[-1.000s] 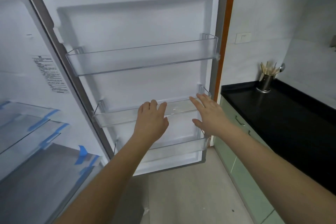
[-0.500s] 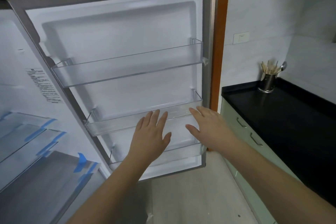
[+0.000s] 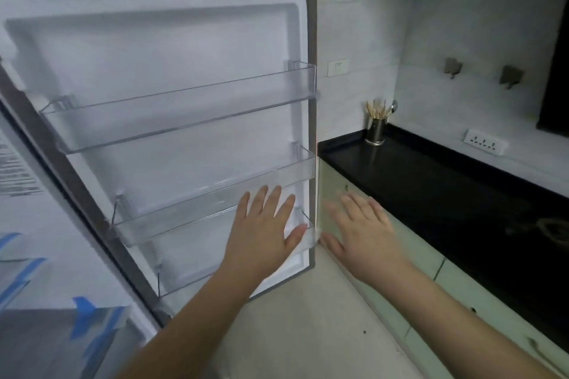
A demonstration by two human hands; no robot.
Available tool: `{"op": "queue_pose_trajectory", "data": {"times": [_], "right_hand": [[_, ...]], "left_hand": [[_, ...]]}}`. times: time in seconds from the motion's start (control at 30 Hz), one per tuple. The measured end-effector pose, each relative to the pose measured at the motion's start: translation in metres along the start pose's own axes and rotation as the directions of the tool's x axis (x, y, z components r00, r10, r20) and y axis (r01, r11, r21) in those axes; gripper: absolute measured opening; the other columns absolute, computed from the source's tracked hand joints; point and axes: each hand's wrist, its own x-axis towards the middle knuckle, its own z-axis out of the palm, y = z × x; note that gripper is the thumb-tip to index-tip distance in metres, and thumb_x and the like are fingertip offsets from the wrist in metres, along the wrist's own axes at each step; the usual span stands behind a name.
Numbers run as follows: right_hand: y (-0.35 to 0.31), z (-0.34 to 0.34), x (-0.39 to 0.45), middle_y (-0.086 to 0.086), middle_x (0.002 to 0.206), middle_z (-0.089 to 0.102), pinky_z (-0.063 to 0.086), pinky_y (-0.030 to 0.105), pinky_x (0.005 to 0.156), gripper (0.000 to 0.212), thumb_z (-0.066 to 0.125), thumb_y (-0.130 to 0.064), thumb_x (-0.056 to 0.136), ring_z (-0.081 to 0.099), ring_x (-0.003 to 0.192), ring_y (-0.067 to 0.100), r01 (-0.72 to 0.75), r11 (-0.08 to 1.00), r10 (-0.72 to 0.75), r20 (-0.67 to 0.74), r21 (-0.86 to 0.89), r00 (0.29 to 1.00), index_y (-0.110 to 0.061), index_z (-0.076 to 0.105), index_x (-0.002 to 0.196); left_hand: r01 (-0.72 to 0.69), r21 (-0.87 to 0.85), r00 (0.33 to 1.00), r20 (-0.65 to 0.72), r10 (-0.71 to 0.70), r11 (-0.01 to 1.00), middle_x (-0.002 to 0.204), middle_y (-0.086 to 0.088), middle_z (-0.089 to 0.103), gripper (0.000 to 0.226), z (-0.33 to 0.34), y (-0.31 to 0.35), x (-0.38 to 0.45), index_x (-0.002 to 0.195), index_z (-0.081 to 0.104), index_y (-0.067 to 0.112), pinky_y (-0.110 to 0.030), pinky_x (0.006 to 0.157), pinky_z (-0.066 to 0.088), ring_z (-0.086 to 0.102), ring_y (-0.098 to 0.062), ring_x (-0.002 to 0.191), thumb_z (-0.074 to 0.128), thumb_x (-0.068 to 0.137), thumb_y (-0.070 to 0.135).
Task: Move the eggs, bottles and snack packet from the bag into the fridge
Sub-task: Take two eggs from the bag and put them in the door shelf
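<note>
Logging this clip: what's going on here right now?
A person stands at an open fridge door, both hands empty and spread. The left hand is in front of the lower clear door shelves; the right hand is just past the door's edge. The shelves hold nothing. No bag, eggs or bottles are in view.

fridge door (image 3: 172, 49) hangs wide open, white inside, three clear door shelves (image 3: 184, 114) right ahead of the left hand (image 3: 261, 237).

Black countertop (image 3: 431, 194) — steel utensil holder (image 3: 375, 132) at far end — wall socket (image 3: 485, 141).
</note>
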Motion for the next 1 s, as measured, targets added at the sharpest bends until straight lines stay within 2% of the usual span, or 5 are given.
{"op": "queue_pose_trajectory", "data": {"times": [0.17, 0.33, 0.47, 0.8, 1.0], "right_hand": [[-0.012, -0.002, -0.04, 0.011, 0.133, 0.059, 0.038, 0.051, 0.107, 0.059, 0.031, -0.049, 0.088, 0.052, 0.127, 0.031, -0.149, 0.986, 0.149, -0.005, -0.074, 0.989, -0.017, 0.055, 0.131], [0.0, -0.016, -0.084, 0.009, 0.151, 0.041, 0.023, 0.045, 0.115, 0.062, 0.034, -0.052, 0.093, 0.037, 0.14, 0.028, -0.291, 0.944, 0.295, 0.007, -0.158, 0.955, -0.02, 0.043, 0.144], [0.013, -0.034, -0.123, 0.009, 0.149, 0.044, 0.027, 0.045, 0.113, 0.063, 0.027, -0.053, 0.091, 0.041, 0.138, 0.028, -0.405, 0.893, 0.409, -0.021, -0.198, 0.912, -0.02, 0.048, 0.142], [0.07, -0.101, -0.298, 0.008, 0.148, 0.046, 0.033, 0.049, 0.113, 0.063, 0.026, -0.054, 0.094, 0.041, 0.138, 0.029, -0.692, 0.682, 0.677, -0.153, -0.237, 0.72, -0.021, 0.042, 0.145], [0.093, -0.147, -0.437, 0.011, 0.144, 0.05, 0.037, 0.05, 0.11, 0.061, 0.028, -0.052, 0.094, 0.045, 0.134, 0.032, -0.822, 0.486, 0.802, -0.222, -0.297, 0.555, -0.018, 0.048, 0.141]], "left_hand": [[-0.128, -0.123, 0.992, -0.034, 0.125, 0.984, 0.144, -0.005, 0.052, 0.061, -0.006, 0.012, -0.019, 0.136, 0.056, 0.027, -0.049, 0.113, 0.022, 0.046, -0.03, 0.135, 0.029, 0.095, 0.063], [-0.266, -0.257, 0.963, -0.019, 0.27, 0.929, 0.156, -0.005, 0.035, 0.067, -0.02, 0.043, -0.026, 0.146, 0.041, 0.026, -0.052, 0.115, 0.021, 0.026, -0.033, 0.145, 0.018, 0.095, 0.063], [-0.38, -0.284, 0.921, -0.028, 0.388, 0.881, 0.16, -0.004, 0.027, 0.068, -0.033, 0.079, -0.029, 0.15, 0.031, 0.03, -0.051, 0.117, 0.019, 0.021, -0.034, 0.146, 0.015, 0.094, 0.064], [-0.673, -0.316, 0.732, -0.155, 0.664, 0.668, 0.157, -0.002, 0.035, 0.065, -0.099, 0.24, -0.077, 0.149, 0.036, 0.03, -0.05, 0.115, 0.024, 0.028, -0.029, 0.145, 0.023, 0.095, 0.063], [-0.814, -0.321, 0.565, -0.25, 0.786, 0.483, 0.157, -0.002, 0.034, 0.065, -0.156, 0.351, -0.148, 0.15, 0.033, 0.03, -0.05, 0.114, 0.024, 0.027, -0.028, 0.145, 0.021, 0.094, 0.059]]}}
